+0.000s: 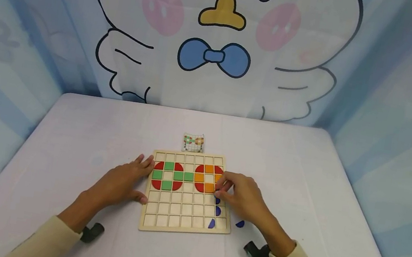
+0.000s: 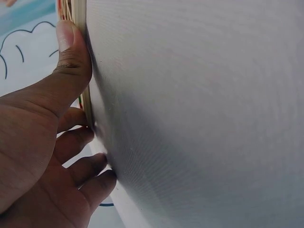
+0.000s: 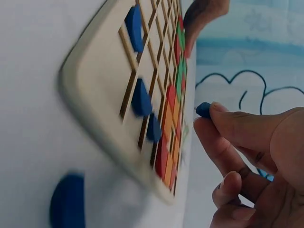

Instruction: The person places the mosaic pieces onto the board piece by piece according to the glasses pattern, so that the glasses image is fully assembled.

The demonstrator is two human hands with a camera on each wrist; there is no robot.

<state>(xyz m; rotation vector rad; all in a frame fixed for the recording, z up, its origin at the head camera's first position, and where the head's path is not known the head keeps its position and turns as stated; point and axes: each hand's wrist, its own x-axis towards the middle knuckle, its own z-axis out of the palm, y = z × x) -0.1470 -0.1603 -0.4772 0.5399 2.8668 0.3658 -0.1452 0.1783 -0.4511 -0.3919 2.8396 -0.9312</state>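
Observation:
A square wooden grid board [image 1: 183, 231] holds red, green and orange pieces in its upper rows. My left hand [image 1: 118, 182] rests along the board's left edge, fingers extended; the thumb [image 2: 71, 52] touches the rim in the left wrist view. Over the right edge, my right hand [image 1: 241, 195] pinches a small blue piece [image 3: 204, 109] between thumb and index finger, held off the board. Below that hand, blue pieces [image 1: 218, 211] lie on the board's right side. One loose blue piece [image 1: 240, 224] with a curved edge lies on the table beside the board.
A small pattern card [image 1: 193, 143] lies just beyond the board's far edge, showing a similar coloured grid. The white-covered table [image 1: 110, 122] meets a cartoon-printed curtain [image 1: 212, 89] at the back. Wrist cameras [image 1: 257, 252] sit below both wrists.

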